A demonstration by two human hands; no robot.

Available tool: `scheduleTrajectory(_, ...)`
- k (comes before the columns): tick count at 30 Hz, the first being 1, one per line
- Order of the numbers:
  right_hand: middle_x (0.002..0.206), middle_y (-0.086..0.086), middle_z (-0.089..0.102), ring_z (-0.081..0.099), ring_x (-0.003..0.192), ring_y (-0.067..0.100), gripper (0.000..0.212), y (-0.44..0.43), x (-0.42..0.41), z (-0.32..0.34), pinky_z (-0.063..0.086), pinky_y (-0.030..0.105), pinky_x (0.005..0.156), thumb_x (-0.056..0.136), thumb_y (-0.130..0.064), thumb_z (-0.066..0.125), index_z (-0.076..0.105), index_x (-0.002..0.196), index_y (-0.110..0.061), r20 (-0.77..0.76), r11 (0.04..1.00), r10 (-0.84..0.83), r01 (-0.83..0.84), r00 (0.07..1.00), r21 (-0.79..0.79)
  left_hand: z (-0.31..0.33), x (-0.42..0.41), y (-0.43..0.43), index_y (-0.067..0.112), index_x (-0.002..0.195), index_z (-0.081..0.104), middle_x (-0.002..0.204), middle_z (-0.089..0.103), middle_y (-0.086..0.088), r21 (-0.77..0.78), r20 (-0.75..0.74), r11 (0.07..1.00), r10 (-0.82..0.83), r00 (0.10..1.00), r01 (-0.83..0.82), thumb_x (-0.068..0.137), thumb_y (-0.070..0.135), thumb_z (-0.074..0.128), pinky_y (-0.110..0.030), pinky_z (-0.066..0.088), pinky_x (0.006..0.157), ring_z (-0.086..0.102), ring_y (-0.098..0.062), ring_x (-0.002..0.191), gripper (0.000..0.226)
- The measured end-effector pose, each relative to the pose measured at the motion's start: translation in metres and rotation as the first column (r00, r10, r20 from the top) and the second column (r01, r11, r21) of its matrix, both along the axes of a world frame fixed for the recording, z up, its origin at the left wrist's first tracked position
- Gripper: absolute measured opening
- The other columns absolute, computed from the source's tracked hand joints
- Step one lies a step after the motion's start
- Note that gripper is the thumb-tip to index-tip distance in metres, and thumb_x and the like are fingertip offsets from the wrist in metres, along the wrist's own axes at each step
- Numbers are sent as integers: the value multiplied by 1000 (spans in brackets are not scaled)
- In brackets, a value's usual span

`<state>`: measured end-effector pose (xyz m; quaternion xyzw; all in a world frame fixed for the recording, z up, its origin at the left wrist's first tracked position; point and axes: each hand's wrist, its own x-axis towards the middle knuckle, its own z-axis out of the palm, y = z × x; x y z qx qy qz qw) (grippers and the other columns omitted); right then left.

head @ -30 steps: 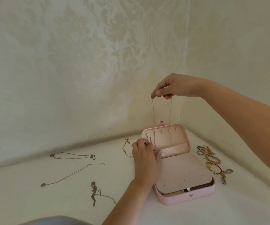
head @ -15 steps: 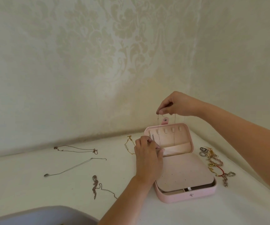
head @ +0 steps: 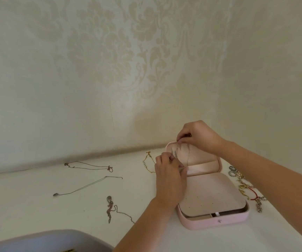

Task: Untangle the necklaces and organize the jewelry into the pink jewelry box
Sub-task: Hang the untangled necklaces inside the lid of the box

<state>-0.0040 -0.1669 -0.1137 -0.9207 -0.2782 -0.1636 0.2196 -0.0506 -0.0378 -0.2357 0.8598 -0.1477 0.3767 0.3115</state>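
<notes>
**Fine chain going onto the lid hooks**

The right hand [head: 199, 136] pinches the top of a thin silver chain necklace [head: 188, 155] against the upper edge of the upright lid [head: 201, 157] of the open pink jewelry box [head: 219, 222], apparently to seat it on a hook. The left hand [head: 168, 177] pinches the chain's lower part beside the lid, likely to hold it straight. Three more thin necklaces [head: 84, 186] lie apart on the white counter [head: 37, 206], probably awaiting their turn.

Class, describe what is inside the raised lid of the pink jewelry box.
A thin necklace chain hangs down the lid, above a satin pocket. The right hand hides the lid's top edge; the left hand covers its lower left corner.
</notes>
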Motion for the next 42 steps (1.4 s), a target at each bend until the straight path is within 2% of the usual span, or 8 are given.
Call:
scheduleTrajectory(6,73,2,65,63,65,21,3,-5,5,-27,49,29,58,78,-7,72,74,77,-9,275,992,47,-12,960,-129,-2,2,0,12,80,67,98,50,-6,10,-4,1000,4,1000,-4,76,24,73,-30,39,80,47,-26,90,14)
scheduleTrajectory(16,70,4,59,58,57,21,5,-8,9,-36,44,22,43,71,-7,67,71,71,-9,505,974,155,-47,849,-221,-5,5,1,12,78,66,98,48,-4,7,12,1000,-1,1000,1,79,30,64,-27,37,83,42,-21,91,17)
scheduleTrajectory(21,73,6,58,56,56,23,4,-7,13,-33,45,27,44,74,-7,66,66,71,-7,505,976,165,-68,847,-205,-4,3,1,12,79,66,100,48,-4,1,9,1000,-5,1000,5,81,40,47,-27,37,84,42,-20,92,34)
scheduleTrajectory(27,74,7,55,54,59,23,12,-11,15,-40,45,30,42,79,-9,61,72,77,-7,527,969,171,-46,832,-243,-5,5,1,11,77,66,100,49,-5,-6,5,1000,3,1000,-3,80,35,53,-32,44,80,43,-22,92,27)
scheduleTrajectory(31,79,3,58,55,69,21,30,-14,13,-44,47,31,46,87,-24,47,75,85,-12,481,982,143,-65,865,-177,-4,4,1,12,76,65,99,50,-5,-16,17,1000,-4,1000,5,80,35,52,-34,46,78,49,-25,90,27)
scheduleTrajectory(35,84,0,54,49,76,15,14,-16,8,-44,49,31,63,85,-22,63,74,85,-13,367,998,54,-62,929,9,-2,3,1,14,76,65,99,48,-3,-29,44,1000,-8,999,10,80,38,49,-33,46,78,45,-21,90,29)
scheduleTrajectory(39,93,-5,51,47,87,6,18,-17,5,-26,40,6,76,76,-12,78,65,87,-17,217,976,-60,12,974,216,-3,5,1,14,76,65,99,47,-2,-12,70,1000,5,998,-4,81,38,48,-32,44,80,42,-19,91,30)
scheduleTrajectory(42,101,-8,51,46,98,7,24,-19,5,-9,30,4,84,76,-21,78,62,93,-26,147,979,-41,10,988,206,-1,4,0,14,75,64,100,42,1,60,140,997,35,990,-44,83,38,49,-29,37,78,38,-17,91,29)
